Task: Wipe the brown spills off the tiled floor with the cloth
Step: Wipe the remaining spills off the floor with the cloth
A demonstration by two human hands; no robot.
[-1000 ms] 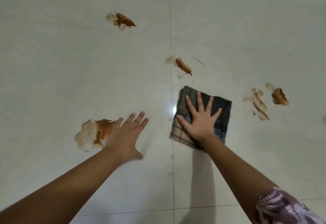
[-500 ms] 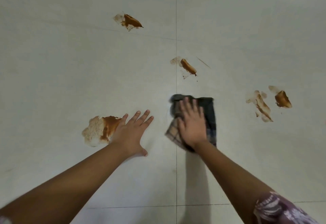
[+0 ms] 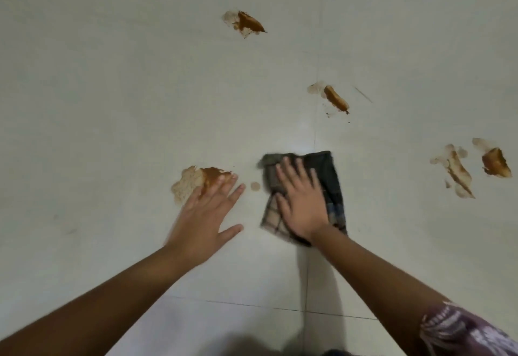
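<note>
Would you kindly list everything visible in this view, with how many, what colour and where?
brown spills: five, brown with pale smeared edges; one by the left fingertips, one far ahead, one mid-floor, two at the right.
small drop: one, pale brown, between the nearest spill and the cloth.
cloth: one, dark checked, on the floor under the right hand.
tiled floor: off-white with thin grout lines, throughout.
sleeve: one, purple patterned, lower right.
left hand: one, fingers spread, fingertips at the nearest spill.
right hand: one, fingers straight, pressing on the cloth.

The person is wearing a mauve sleeve (image 3: 462, 330), pale-streaked, on the right arm (image 3: 372, 274). The left hand (image 3: 201, 215) and right hand (image 3: 301, 201) are going bare.
</note>
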